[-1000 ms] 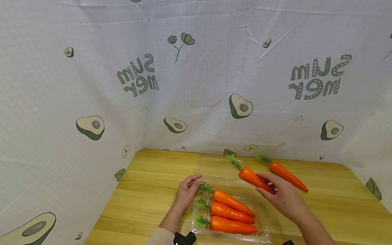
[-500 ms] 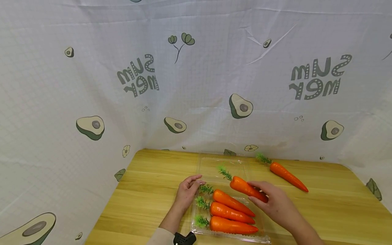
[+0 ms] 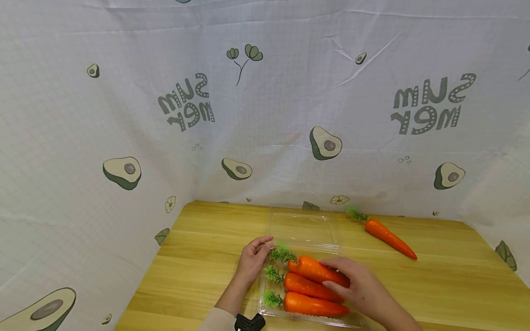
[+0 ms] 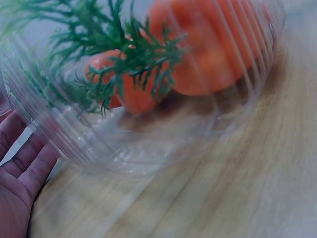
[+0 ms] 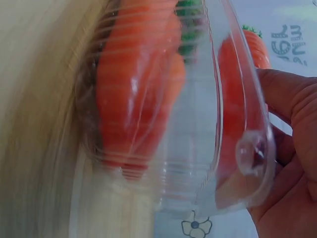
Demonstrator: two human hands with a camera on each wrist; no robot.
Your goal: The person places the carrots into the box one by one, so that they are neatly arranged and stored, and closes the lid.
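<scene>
A clear plastic clamshell container (image 3: 265, 309) lies on the table with several orange carrots (image 3: 316, 303) with green leafy tops in its base. My right hand (image 3: 362, 289) holds another carrot (image 3: 316, 269) by its narrow half, thumb on the near side, fingers on the far side. That carrot overlaps the farthest one in the base. In the right wrist view, the held carrot (image 5: 233, 104) shows behind the clear rim. My left hand (image 3: 251, 261) rests at the container's far left corner. Its fingers (image 4: 37, 166) lie fairly straight against the outer wall in the left wrist view.
The container's clear lid (image 3: 304, 227) lies folded back behind the base. A loose carrot (image 3: 389, 236) sits at the back right of the wooden table (image 3: 198, 257). A patterned white cloth (image 3: 273, 115) hangs behind and beside the table.
My right hand has brought its carrot left, down and nearer, from over the lid hinge to the carrots in the base. The left hand stays at the corner.
</scene>
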